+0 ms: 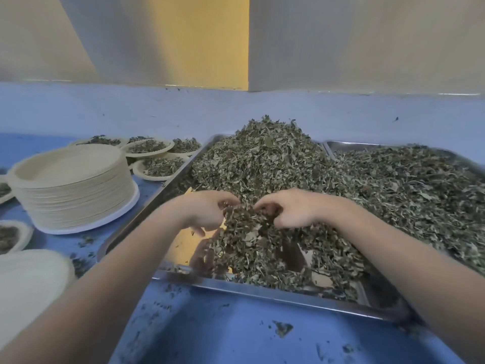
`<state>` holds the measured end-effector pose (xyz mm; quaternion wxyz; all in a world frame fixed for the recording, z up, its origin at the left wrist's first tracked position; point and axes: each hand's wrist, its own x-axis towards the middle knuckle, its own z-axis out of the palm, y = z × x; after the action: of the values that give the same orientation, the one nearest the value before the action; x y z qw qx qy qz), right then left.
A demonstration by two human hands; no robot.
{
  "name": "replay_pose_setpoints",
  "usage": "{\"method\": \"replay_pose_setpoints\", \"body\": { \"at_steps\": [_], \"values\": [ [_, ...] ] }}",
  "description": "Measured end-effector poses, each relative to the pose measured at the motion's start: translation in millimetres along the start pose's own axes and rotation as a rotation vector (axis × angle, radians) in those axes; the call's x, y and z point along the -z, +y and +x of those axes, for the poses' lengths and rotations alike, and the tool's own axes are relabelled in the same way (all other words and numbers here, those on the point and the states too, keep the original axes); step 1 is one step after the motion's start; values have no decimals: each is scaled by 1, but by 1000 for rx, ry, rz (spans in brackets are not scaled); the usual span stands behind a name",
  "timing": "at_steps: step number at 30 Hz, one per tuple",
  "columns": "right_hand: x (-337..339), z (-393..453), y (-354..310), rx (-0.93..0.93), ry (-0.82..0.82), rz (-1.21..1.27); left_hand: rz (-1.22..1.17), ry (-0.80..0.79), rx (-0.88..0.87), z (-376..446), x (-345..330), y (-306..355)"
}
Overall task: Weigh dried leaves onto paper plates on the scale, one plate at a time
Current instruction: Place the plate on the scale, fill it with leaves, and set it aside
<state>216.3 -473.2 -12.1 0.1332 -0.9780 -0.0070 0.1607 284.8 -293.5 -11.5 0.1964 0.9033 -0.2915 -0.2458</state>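
Fingers [265,206] of both hands curl around one clump of dried leaves [244,227] above the metal tray [262,288]. Best lift gently, hands cupped together, so little spills on the tabletop [223,334].

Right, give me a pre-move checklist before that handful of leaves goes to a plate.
1. Leaves gathered: both the left hand and the right hand curl round a clump of dried leaves above the near tray. Ok.
2. Grip secure: leaves trail loosely below the hands. Not ok.
3. Scale located: no scale shows in the head view. Cannot tell.
4. Empty plate ready: a bare plate lies at the lower left, and a tall stack of plates stands beyond it. Ok.
5. Table clean: leaf bits lie scattered on the blue table. Not ok.
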Motion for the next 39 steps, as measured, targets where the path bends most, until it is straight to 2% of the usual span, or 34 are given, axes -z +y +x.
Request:
{"method": "replay_pose_setpoints", "body": {
  "at_steps": [3,5,7,9,11,14,16,19,23,28,33,36,39],
  "values": [
    [1,-11,-1,-20,-237,-37,-92,-220,23,-11,-2,1],
    [-4,-11,-5,-52,-291,-92,2,-297,21,-11,-13,3],
    [-12,-6,-11,-55,-262,-171,180,-238,58,-8,-23,6],
    [-18,-1,-18,-48,-215,-195,243,-170,85,-3,-31,10],
    [-23,5,-24,-21,-121,-134,143,-113,38,2,-35,11],
    [-32,10,-29,46,62,26,12,74,13,3,-41,9],
    [-35,10,-30,58,130,123,-7,200,4,2,-45,9],
    [-29,6,-30,59,206,179,-89,287,-28,0,-45,11],
    [-6,-2,-42,85,235,260,-205,302,-59,-9,-26,19],
    [20,-7,-86,181,285,232,-218,342,-73,-45,15,13],
    [29,-5,-160,343,297,174,-71,463,19,-107,51,-23],
    [21,-2,-214,452,307,80,36,541,131,-152,63,-53],
    [6,3,-260,534,269,138,-2,566,201,-193,68,-86]
  ]
}}
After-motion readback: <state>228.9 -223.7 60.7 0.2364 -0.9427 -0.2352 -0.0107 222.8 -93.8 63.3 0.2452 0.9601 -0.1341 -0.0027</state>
